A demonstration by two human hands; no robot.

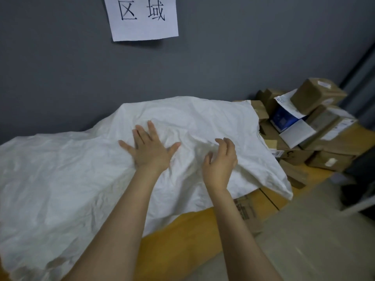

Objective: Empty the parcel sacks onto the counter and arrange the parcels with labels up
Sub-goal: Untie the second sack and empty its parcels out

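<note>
White sack [81, 179]: crumpled on counter [182, 230], contents hidden
Left hand [149, 148]: spread flat on sack
Right hand [221, 159]: half-curled, touching sack, grasping nothing

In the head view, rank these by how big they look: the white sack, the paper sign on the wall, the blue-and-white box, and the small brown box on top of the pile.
1. white sack
2. paper sign, partly cropped
3. blue-and-white box
4. small brown box; close to the blue-and-white box, so that order is unsure.

Parcel sorting room: stacked cardboard parcels [316, 126], white sack [81, 169], zone sign [142, 17].
</note>
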